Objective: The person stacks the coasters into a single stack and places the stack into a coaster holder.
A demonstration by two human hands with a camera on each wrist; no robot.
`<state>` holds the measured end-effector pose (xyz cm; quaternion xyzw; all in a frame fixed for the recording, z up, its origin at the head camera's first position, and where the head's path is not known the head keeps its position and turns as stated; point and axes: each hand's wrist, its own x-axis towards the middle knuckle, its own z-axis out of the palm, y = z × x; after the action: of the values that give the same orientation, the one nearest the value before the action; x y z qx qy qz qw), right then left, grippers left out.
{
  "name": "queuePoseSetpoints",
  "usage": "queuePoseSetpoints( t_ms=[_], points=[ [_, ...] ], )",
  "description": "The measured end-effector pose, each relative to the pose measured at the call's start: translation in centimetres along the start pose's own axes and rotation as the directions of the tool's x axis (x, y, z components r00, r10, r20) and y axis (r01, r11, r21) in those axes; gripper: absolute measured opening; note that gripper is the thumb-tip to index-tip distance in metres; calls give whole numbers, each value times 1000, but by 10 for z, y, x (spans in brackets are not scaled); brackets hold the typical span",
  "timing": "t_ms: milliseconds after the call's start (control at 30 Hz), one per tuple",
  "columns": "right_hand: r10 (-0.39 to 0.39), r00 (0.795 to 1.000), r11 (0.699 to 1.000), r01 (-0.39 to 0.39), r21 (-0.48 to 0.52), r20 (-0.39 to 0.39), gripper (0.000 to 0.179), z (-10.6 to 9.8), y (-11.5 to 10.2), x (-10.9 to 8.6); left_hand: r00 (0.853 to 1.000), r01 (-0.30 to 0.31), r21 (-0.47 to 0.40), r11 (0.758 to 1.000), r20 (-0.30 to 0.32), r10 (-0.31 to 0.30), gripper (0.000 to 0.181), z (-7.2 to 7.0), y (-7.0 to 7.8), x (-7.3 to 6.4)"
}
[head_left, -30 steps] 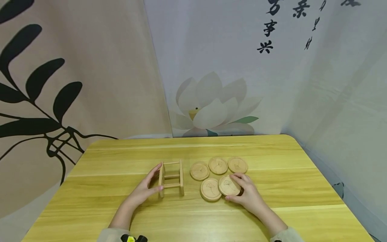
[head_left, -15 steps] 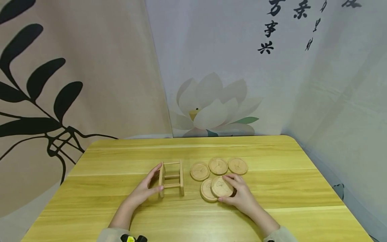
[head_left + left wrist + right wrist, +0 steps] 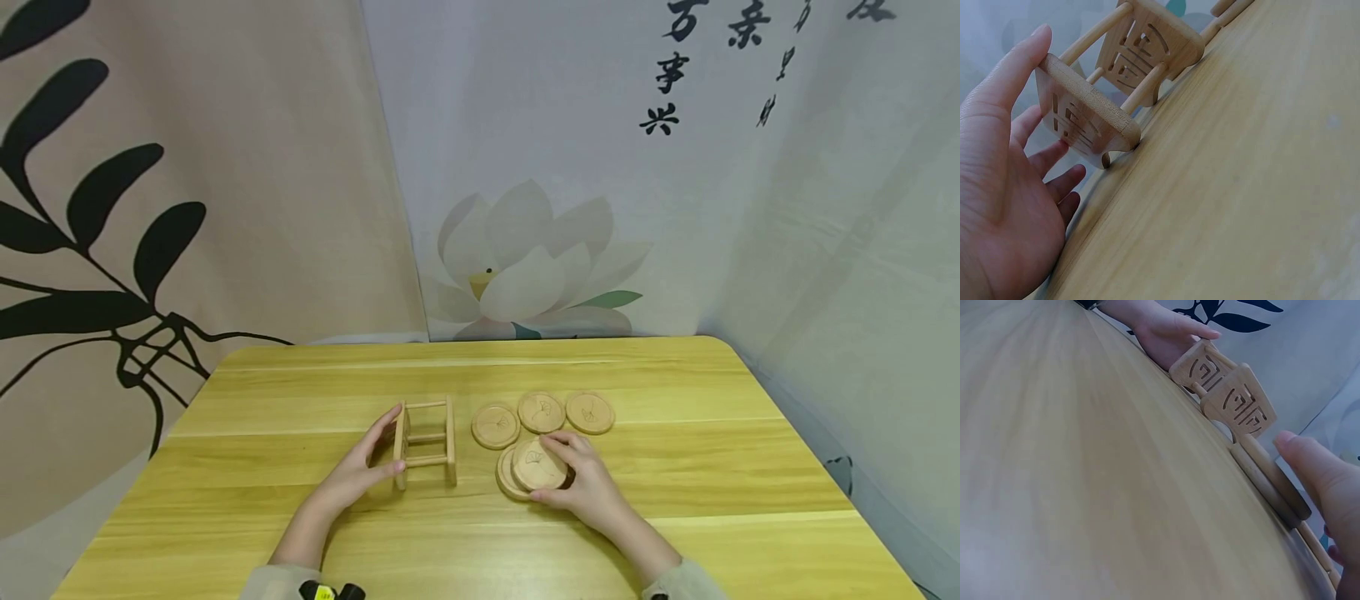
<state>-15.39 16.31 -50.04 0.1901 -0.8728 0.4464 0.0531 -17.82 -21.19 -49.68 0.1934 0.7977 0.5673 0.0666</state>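
Observation:
My left hand (image 3: 354,473) grips the near side panel of a small wooden coaster holder (image 3: 451,442), thumb and a finger at the panel's two ends. In the left wrist view the holder (image 3: 1145,44) stands on the table, its panels cut with slot patterns and joined by dowels. My right hand (image 3: 588,483) pinches a round wooden coaster (image 3: 538,465) by its rim. That coaster overlaps another coaster (image 3: 506,483) lying beneath it. In the right wrist view the upper disc (image 3: 1275,478) lies over the lower one, with my thumb (image 3: 1310,459) beside it.
Three more coasters with engraved flower drawings lie behind: a left one (image 3: 496,426), a middle one (image 3: 542,412) and a right one (image 3: 590,413). All rest on a wooden table (image 3: 300,383). A printed curtain (image 3: 300,167) hangs behind the far edge.
My right hand has slid the held coaster leftward, from beside the front coaster to mostly over it. My left hand and the coaster holder have stayed in place.

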Motion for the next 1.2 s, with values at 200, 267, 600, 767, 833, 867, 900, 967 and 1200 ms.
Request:
queuePoseSetpoints(
  t_ms=[200, 267, 600, 767, 833, 867, 900, 967, 1200],
  points=[
    [3, 1000, 1000, -4, 14, 11, 84, 3, -2, 1, 1000, 9, -14, 1000, 1, -9, 78, 1, 2, 0],
    [-5, 1000, 1000, 4, 18, 12, 85, 5, -2, 2, 1000, 6, -15, 1000, 2, -6, 78, 1, 2, -1],
    [-4, 1000, 1000, 4, 15, 20, 86, 13, -2, 3, 1000, 12, -15, 1000, 0, -12, 78, 1, 1, -1],
    [-3, 1000, 1000, 3, 13, 11, 85, 13, -3, 4, 1000, 12, -21, 1000, 2, -11, 78, 1, 1, -1],
    [2, 1000, 1000, -3, 17, 16, 85, 13, -4, 4, 1000, 12, -21, 1000, 1, -12, 78, 1, 1, -1],
    [6, 1000, 1000, -6, 18, 20, 85, 13, -4, 4, 1000, 13, -22, 1000, 2, -13, 78, 1, 1, -1],
    [9, 1000, 1000, -9, 18, 24, 85, 12, -4, 4, 1000, 13, -21, 1000, 2, -13, 78, 1, 1, -1],
    [13, 999, 1000, -14, 19, 29, 85, 12, -4, 4, 1000, 13, -17, 1000, 0, -13, 78, 1, 0, -1],
    [-9, 1000, 1000, 9, 15, 26, 85, 14, -4, 5, 1000, -1, 5, 1000, -8, 1, 78, 0, 0, 0]
  ],
)
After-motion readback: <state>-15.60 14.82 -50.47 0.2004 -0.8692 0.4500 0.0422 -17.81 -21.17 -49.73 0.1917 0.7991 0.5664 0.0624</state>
